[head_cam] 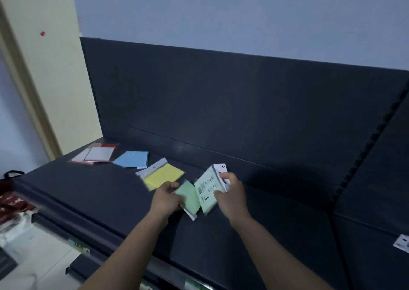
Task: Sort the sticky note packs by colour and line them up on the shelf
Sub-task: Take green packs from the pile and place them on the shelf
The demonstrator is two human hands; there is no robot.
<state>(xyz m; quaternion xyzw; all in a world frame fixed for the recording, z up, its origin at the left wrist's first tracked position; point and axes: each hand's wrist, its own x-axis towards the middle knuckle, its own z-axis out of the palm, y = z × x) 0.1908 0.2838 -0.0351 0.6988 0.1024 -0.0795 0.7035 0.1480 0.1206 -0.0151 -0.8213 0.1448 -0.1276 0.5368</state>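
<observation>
Together, outstretched left hand and right hand clutch green packs.

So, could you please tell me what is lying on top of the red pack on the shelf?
A white-faced pack lies on the red pack, covering most of it; only red edges show. Whether more packs lie underneath cannot be seen.

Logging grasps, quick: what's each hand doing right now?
Left hand: holds a green pack.
Right hand: holds a labelled pack, with a white item behind it.
</observation>
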